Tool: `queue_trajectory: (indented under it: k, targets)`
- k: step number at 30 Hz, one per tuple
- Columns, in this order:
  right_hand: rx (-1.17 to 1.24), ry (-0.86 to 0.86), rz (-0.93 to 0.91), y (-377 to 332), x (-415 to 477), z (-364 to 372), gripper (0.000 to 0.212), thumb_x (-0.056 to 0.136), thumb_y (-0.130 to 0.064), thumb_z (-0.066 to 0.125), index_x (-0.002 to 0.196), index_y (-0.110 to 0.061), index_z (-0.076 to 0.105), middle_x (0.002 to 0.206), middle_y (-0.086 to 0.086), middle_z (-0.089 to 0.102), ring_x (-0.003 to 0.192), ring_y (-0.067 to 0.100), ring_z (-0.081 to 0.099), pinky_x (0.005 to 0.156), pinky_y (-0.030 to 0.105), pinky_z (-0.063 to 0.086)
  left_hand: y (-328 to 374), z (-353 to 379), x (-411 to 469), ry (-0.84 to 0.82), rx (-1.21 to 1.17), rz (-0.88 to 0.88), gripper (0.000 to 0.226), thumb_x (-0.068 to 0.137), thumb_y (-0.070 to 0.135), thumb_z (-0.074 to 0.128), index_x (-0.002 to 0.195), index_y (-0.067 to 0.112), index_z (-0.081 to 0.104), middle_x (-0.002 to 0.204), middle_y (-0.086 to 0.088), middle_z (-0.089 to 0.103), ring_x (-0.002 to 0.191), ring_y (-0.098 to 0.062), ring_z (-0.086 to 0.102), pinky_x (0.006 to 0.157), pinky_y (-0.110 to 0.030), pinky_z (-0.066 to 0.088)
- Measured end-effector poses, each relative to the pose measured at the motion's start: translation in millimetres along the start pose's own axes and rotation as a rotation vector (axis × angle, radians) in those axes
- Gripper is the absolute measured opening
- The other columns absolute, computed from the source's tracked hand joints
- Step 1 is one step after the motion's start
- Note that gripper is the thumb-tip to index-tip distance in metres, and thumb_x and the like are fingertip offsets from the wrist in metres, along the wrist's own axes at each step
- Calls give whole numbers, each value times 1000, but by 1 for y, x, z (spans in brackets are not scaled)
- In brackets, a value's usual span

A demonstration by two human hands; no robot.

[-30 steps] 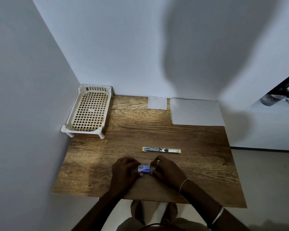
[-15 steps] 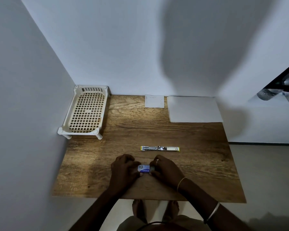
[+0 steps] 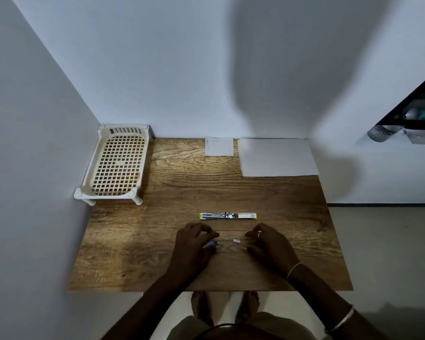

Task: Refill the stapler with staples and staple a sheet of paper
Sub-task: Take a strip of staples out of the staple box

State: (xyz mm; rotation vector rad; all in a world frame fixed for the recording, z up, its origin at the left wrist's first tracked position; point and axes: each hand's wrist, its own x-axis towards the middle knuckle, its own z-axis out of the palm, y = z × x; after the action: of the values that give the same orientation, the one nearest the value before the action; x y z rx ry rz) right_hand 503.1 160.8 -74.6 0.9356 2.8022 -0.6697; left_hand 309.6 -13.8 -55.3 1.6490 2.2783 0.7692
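The stapler (image 3: 228, 215) lies unfolded flat on the wooden table (image 3: 133, 241), a long metal strip with yellow edges, just beyond my hands. My left hand (image 3: 194, 246) grips a small blue staple box (image 3: 212, 245) at its fingertips. My right hand (image 3: 268, 244) is a short way to the right and pinches a small white piece (image 3: 236, 240) drawn out of the box; it is blurred. A large white sheet of paper (image 3: 277, 157) lies at the back right.
A smaller white paper (image 3: 219, 146) lies at the back centre against the wall. A cream plastic lattice basket (image 3: 118, 165) stands on short legs at the back left corner. Walls close the table's left and far sides. My bare feet show below its front edge.
My hands, which were together on the blue box, have pulled apart: the left keeps the box, the right has drawn a white piece out to the right.
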Motion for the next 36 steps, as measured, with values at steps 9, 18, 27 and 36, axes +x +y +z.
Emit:
queue_trajectory:
  k: [9, 18, 27, 36]
  targets:
    - [33, 100, 38, -16, 2, 21, 31, 91, -50, 65, 117, -34, 72, 107, -8, 60, 89, 10, 62, 70, 24, 51, 16, 29, 25, -264, 163, -34, 39, 94, 41, 62, 132, 33, 66, 128, 9, 59, 126, -19, 48, 96, -36, 31]
    - [53, 127, -79, -18, 9, 22, 23, 99, -39, 56, 108, -24, 71, 108, -2, 62, 90, 15, 63, 72, 27, 48, 20, 42, 29, -256, 201, -19, 32, 94, 38, 60, 125, 34, 67, 125, 8, 59, 121, -20, 49, 92, -38, 32]
    - [400, 190, -86, -29, 18, -6, 15, 95, -27, 70, 100, -13, 74, 93, 2, 66, 85, 14, 62, 72, 27, 48, 15, 22, 41, 17, -203, -53, 14, 85, 22, 80, 98, 18, 81, 96, 1, 76, 89, -14, 69, 76, -21, 45]
    - [1125, 205, 84, -46, 25, -23, 20, 87, -22, 79, 106, -14, 77, 98, 5, 78, 88, 18, 74, 71, 28, 60, 25, 5, 44, 102, -835, -374, 11, 89, 15, 79, 99, 11, 81, 95, -5, 79, 91, -19, 74, 81, -37, 60]
